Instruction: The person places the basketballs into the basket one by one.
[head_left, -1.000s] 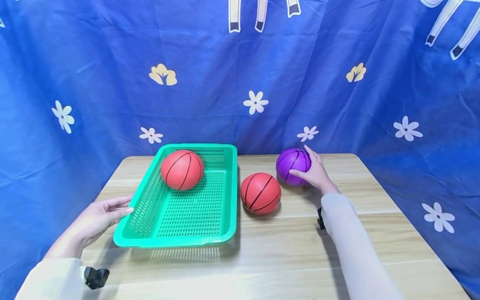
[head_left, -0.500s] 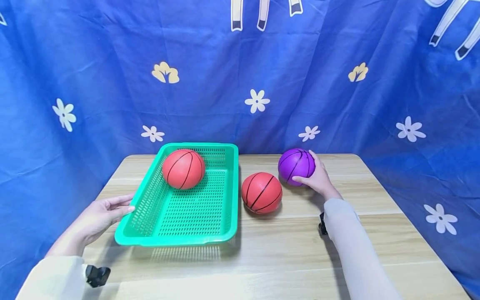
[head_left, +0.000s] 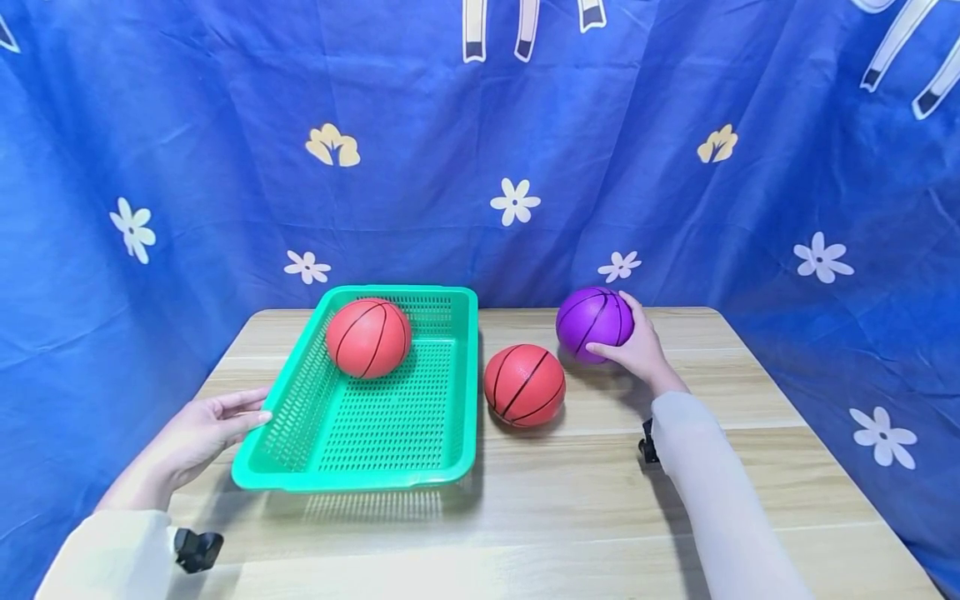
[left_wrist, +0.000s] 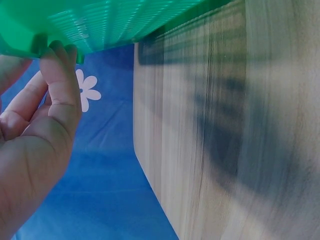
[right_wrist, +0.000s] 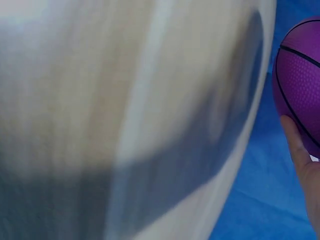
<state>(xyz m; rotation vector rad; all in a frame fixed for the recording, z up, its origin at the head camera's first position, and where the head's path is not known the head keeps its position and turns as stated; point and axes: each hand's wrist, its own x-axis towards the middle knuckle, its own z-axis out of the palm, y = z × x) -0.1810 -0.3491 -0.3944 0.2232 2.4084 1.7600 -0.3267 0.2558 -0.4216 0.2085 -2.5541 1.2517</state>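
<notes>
- Just changed: purple ball (head_left: 585,321) sits a touch higher in head view vs. half a sec ago; R hand (head_left: 642,348) came up w/ it. Reads as a lift just begun.
- R wrist view backs this: ball shows against blue cloth (head_left: 420,192), past the table edge w/ a gap between; prob. off the table (head_left: 570,517), tho the exact clearance can't be told.
- R fingers: spread wide round the ball's near R side, thumb low on the front, other fingers up the far side; holding it. Grip on the hidden side n/a to see.
- L hand (head_left: 197,433): no real change vs. earlier pics. Thumb on top of the L rim of green basket (head_left: 352,481), fingers tucked under; narrow pinch, holding the basket.
- Basket: same spot on table, L of center. Inner red ball (head_left: 369,337) in its far L part, unmoved.
- Outer red ball (head_left: 525,385): on table just R of basket, near but apart; neither hand on it. Purple ball is beyond it, farther R.
- Meaning for the work (judgment): pick-up of purple ball looks under way, grip seems firm enough; L hand seems to be steadying the basket. Purple ball isn't in the basket yet.
</notes>
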